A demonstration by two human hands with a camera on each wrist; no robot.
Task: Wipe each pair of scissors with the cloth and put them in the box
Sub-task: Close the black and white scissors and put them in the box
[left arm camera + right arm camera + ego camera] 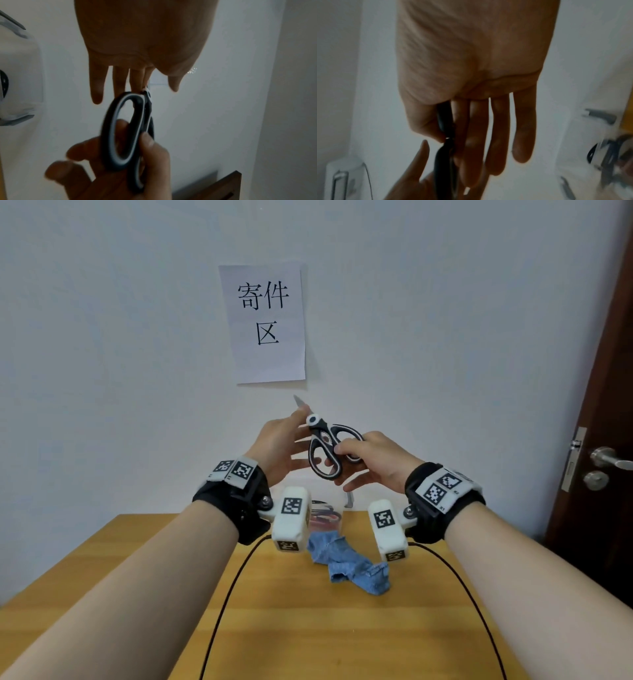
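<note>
A pair of black-and-white scissors (323,446) is held up in front of the wall, above the table's far edge. My right hand (342,453) pinches one handle loop between thumb and fingers, as the left wrist view shows (120,128). My left hand (298,436) has straight fingers lying against the blades, whose tip pokes out past them. In the left wrist view its thumb stands apart. The blue cloth (349,563) lies crumpled on the wooden table (308,628). Behind it stands a clear box (327,513) with other scissors inside, partly hidden by the wrist cameras.
A paper sign (263,323) hangs on the white wall straight ahead. A dark door with a metal handle (606,457) is at the right. Two black cables (222,604) run across the table toward me.
</note>
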